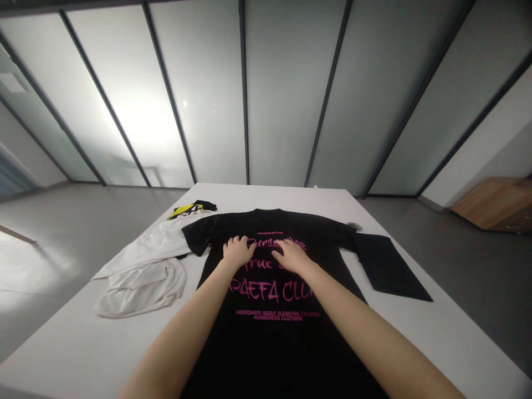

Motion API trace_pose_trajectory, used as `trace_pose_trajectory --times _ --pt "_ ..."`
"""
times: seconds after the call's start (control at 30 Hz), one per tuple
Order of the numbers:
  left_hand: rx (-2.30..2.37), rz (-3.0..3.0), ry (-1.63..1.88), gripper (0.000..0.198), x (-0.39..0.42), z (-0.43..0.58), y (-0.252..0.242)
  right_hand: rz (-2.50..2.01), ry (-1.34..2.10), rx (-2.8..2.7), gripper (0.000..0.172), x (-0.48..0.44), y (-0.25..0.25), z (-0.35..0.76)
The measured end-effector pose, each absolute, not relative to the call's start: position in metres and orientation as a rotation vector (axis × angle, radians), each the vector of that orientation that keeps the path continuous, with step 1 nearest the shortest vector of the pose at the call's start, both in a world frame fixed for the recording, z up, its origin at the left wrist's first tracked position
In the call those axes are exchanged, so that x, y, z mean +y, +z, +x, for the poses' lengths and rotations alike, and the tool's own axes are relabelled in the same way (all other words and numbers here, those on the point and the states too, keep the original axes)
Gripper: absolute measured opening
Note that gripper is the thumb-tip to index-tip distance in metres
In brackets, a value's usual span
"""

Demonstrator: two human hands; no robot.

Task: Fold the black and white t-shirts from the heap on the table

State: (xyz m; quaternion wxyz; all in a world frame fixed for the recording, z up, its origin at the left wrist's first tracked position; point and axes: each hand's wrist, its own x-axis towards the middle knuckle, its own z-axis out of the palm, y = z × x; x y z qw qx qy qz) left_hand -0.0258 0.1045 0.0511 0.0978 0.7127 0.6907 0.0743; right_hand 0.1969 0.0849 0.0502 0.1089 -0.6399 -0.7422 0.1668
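Observation:
A black T-shirt [274, 349] with pink lettering lies spread flat, its collar at the far side and its sleeves out to both sides. My left hand [239, 251] rests on the upper chest print, fingers stretched out and spread. To its right, my right hand [293, 255] lies on the same print, also with fingers apart. Both palms face down on the cloth, and neither hand grips anything. Parts of the lettering are hidden under my hands and forearms.
The shirt lies on a white table [415, 343]. A crumpled white garment [145, 288] sits at the left, with a black and yellow printed cloth [189, 210] behind it. A folded black cloth [393, 266] lies at the right, near a small roll [354, 226]. Frosted glass panels [286, 94] stand beyond.

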Motion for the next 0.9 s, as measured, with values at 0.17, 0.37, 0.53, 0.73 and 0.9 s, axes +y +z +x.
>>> trace_pose_trajectory --times 0.17,0.37,0.53,0.73,0.9 --pt "2.151 2.097 0.27 0.065 0.118 -0.031 0.022 -2.144 0.384 -2.144 0.069 0.095 0.026 0.189" --pt "2.185 2.1 0.283 0.069 0.134 -0.031 0.021 -2.139 0.401 -2.133 0.073 0.113 0.019 0.205" --pt "2.219 2.131 0.353 0.068 0.154 -0.029 0.024 -2.286 0.368 -2.003 0.075 0.135 0.025 0.228" --pt "2.133 2.053 0.275 0.073 0.174 -0.035 0.021 -2.289 0.311 -2.032 0.076 0.148 0.023 0.235" --pt "2.049 2.044 0.709 0.048 0.168 -0.05 0.025 -2.175 0.275 -2.009 0.076 0.148 0.015 0.239"
